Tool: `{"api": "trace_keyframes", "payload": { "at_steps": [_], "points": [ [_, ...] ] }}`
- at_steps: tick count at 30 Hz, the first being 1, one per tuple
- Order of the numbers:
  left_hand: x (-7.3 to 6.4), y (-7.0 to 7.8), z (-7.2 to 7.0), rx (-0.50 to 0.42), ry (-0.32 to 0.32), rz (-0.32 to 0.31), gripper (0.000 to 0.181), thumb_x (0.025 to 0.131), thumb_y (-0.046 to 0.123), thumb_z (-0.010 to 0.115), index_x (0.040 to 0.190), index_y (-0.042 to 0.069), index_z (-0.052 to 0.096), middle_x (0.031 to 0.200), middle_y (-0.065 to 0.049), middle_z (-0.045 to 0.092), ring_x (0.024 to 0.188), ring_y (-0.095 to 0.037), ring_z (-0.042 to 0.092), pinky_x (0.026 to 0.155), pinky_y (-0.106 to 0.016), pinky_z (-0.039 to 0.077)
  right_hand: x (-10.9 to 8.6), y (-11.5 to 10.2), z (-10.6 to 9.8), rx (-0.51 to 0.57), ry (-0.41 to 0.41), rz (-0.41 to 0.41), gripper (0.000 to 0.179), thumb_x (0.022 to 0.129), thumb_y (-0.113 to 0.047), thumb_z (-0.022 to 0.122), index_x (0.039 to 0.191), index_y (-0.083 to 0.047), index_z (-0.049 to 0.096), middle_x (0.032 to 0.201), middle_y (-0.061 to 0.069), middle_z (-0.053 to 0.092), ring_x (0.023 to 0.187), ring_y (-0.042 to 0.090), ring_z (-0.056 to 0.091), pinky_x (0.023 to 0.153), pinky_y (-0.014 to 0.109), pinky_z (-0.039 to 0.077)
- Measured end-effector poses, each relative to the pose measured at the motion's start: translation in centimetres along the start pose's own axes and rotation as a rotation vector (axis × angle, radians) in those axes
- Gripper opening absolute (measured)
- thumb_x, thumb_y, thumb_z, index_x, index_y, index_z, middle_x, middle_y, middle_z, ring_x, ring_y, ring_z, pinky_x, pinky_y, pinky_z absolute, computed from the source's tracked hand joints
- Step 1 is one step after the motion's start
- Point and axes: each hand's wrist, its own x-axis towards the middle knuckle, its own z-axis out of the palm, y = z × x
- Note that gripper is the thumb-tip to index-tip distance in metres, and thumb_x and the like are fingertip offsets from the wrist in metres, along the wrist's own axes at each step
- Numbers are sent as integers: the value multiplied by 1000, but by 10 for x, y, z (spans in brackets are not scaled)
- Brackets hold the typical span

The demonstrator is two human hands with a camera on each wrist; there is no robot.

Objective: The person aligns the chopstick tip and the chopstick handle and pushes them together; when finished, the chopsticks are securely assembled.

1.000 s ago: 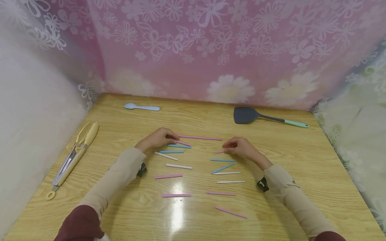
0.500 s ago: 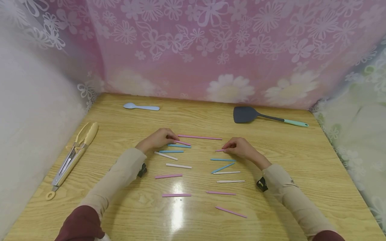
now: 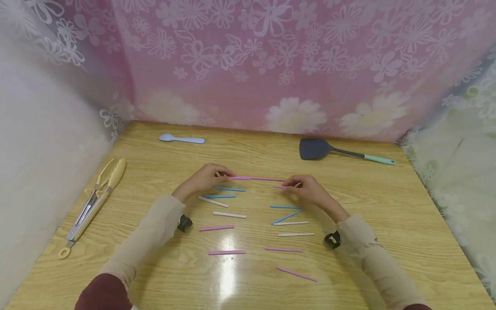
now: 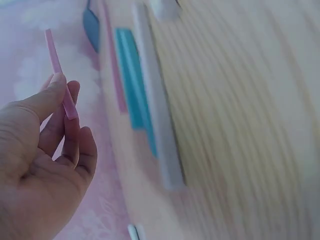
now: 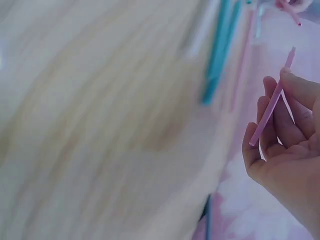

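In the head view, my left hand (image 3: 207, 177) pinches a short pink stick (image 3: 242, 178) between thumb and fingertips. That stick overlaps the left part of a longer pink stick (image 3: 268, 179) on the table; the left wrist view shows the held stick (image 4: 61, 75) clear of the tabletop. My right hand (image 3: 308, 189) pinches another short pink stick (image 3: 277, 187), seen at fuller length in the right wrist view as a slim stick (image 5: 272, 100) with a narrowed tip. Its far end lies just below the long stick's right end. My fingers partly hide both held sticks.
Blue sticks (image 3: 220, 196), white sticks (image 3: 229, 214) and pink sticks (image 3: 227, 252) lie in two loose columns nearer me. At the back are a light blue spoon (image 3: 182, 139) and a dark spatula (image 3: 315, 149). Tongs (image 3: 94, 202) lie at the left edge.
Both hands have moved slightly away from me and inward, each with its pink stick raised from among the others. The left one now overlaps the long pink stick in the head view.
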Motion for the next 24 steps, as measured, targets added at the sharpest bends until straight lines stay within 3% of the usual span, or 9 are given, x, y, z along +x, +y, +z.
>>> {"api": "trace_keyframes", "payload": {
  "at_steps": [5,11,15,24],
  "points": [
    [-5,14,6,-35,6,63,23,95,21,59,114,12,69,112,-3,67,88,-16,57,78,-31,49,-3,-18,2,87,39,-37,18,92,-19,65,102,-6,71,97,7,69,87,24,64,73,30,52],
    [-7,22,10,-14,16,121,23,95,19,59,115,11,69,108,-2,68,90,-15,57,78,-30,49,-5,-36,6,131,52,-89,17,91,-16,66,102,-4,71,96,10,69,85,30,64,69,25,51],
    [-7,24,11,-15,19,147,23,95,18,60,114,11,69,108,-2,68,91,-16,57,78,-31,49,-5,-43,7,120,55,-102,16,91,-16,65,101,-5,71,95,8,70,83,22,63,71,26,52],
    [-9,28,11,-13,15,140,23,95,17,60,114,11,69,110,-4,68,92,-16,57,78,-30,49,-5,-45,7,103,64,-97,16,91,-15,65,100,-3,72,91,9,69,76,16,57,65,25,48]
  ]
}}
